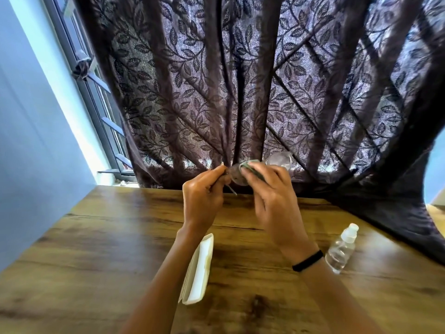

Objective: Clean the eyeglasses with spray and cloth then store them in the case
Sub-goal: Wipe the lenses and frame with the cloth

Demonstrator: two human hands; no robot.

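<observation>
I hold the eyeglasses (279, 159) up above the far edge of the wooden table (101, 249). My left hand (203, 196) pinches the frame at its left end, with a thin temple arm hanging down below the fingers. My right hand (269, 194) pinches a greenish cloth (249, 166) around the left lens; the right lens shows clear beyond my fingers. The white glasses case (198, 268) lies open on the table between my forearms. A clear spray bottle (342, 249) with a white cap lies on the table to the right of my right wrist.
A dark leaf-patterned curtain (240, 80) hangs right behind the table and drapes over its far right corner. A window with metal bars (96, 92) and a pale blue wall (29, 116) are at the left.
</observation>
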